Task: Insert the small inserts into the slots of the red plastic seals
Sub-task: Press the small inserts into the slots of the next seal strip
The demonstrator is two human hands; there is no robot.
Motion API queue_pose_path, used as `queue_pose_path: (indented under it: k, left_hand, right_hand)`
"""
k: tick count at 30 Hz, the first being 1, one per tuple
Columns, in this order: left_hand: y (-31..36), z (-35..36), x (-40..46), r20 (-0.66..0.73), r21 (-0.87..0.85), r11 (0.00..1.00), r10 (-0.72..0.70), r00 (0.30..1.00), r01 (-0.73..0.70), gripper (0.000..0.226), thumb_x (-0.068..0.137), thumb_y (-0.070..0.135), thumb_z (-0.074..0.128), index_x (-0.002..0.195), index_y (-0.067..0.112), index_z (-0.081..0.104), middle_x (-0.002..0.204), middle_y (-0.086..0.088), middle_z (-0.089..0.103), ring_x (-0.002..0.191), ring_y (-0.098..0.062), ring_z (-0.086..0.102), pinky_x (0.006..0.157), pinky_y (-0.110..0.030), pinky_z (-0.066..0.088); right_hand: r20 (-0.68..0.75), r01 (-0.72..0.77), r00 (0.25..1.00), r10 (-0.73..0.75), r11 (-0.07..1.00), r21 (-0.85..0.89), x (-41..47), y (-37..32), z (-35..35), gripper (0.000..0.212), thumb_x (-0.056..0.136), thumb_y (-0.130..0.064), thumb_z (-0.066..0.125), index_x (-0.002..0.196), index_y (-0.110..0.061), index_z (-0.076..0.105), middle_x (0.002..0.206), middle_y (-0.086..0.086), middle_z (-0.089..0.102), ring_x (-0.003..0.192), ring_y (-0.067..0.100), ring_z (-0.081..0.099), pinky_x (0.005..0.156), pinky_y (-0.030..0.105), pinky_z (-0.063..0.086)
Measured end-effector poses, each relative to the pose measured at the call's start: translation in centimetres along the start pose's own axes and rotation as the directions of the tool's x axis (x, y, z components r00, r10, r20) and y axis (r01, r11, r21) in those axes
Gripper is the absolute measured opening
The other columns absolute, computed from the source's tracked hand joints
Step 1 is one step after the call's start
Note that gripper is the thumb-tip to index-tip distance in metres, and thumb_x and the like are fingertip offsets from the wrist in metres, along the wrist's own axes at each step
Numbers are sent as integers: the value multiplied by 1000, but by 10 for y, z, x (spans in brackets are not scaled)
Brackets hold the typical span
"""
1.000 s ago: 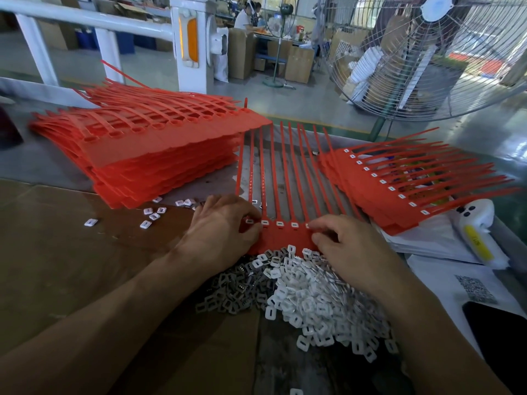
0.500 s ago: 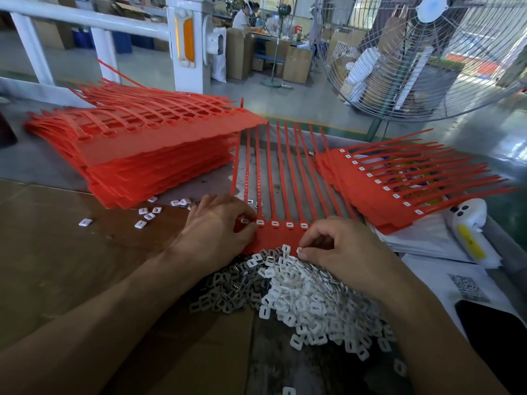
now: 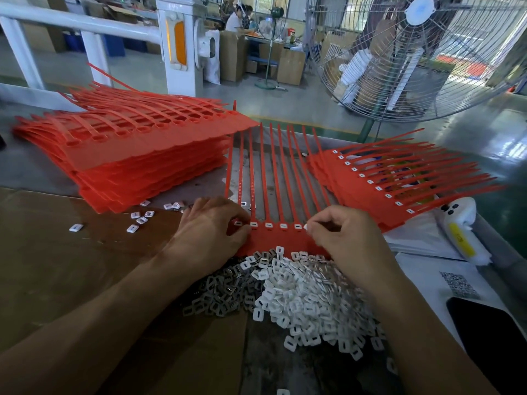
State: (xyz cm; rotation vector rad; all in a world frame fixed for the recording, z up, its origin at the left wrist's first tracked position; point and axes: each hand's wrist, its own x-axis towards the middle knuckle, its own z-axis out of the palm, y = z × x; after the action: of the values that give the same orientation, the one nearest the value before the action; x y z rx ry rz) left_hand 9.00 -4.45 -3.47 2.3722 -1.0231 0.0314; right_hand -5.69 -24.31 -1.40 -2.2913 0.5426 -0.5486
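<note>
This is a factory floor: a worn workbench (image 3: 42, 266) holds stacked red plastic seals (image 3: 148, 155) and a heap of small inserts (image 3: 308, 303), while a large fan (image 3: 422, 52), cardboard boxes (image 3: 232, 57) and another seated worker (image 3: 236, 18) fill the upper frame.

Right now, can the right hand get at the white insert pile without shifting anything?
Probably yes. The right hand pinches an insert at the seal strip, and the white insert pile lies uncovered directly beneath its wrist, with nothing between them.
</note>
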Motion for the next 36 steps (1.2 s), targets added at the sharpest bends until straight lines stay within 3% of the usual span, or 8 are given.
queue_pose_path:
  k: [3,6,9,15,22,26,36]
  left_hand:
    - [0,0,0,2,1,1000,3,1000,-3,28,96,49,57,122,41,63,135,14,52,128,-12,34,106,-33,25]
    - [1,0,0,0,1,1000,3,1000,-3,27,96,48,57,121,40,64,135,15,52,129,-12,34,108,-34,25]
    - [1,0,0,-6,1,1000,3,1000,-3,27,96,48,58,121,40,64,135,15,52,129,-13,34,108,-35,26]
    - [0,1,0,-2,2,1000,-2,1000,2,28,96,49,57,122,41,63,136,15,51,129,-12,33,108,-34,25]
    - [0,0,-1,0,7,1000,9,1000,-9,28,97,47,57,123,40,63,135,16,51,129,-11,32,104,-30,23]
    - [0,-1,-2,2,-1,1000,14,1000,-14,29,97,47,57,123,39,63,135,15,51,128,-11,33,105,-31,24]
    - [-1,0,-2,-2,-10,1000,12,1000,-12,28,96,48,57,122,40,63,134,15,51,127,-10,33,108,-34,25]
  right_hand:
    - [-109,-50,993,56,997,55,4,9,-4,11,91,-22,73,82,-29,75,75,-21,71,66,-2,65,57,11,46]
    - [-151,-96,982,111,990,101,7,15,-3,13,90,-18,73,83,-29,74,76,-18,72,68,1,65,64,24,52]
    - [-150,-90,984,99,994,66,10,17,-1,14,91,-18,73,84,-30,75,76,-18,71,75,-7,64,57,7,44]
    - [-107,-51,993,47,998,-32,17,14,6,17,93,-14,70,87,-28,76,79,-23,68,79,-19,59,61,0,40]
    - [-46,-17,999,12,993,-119,21,14,7,17,95,-17,69,88,-29,79,84,-20,72,83,-8,64,66,6,46]
    - [-23,-4,1000,0,990,-144,22,13,6,15,94,-16,69,94,-25,81,92,-16,75,88,0,67,83,26,53]
    - [37,-30,999,39,976,-216,21,9,4,18,97,-18,68,108,-25,80,113,-9,73,103,5,65,88,20,45]
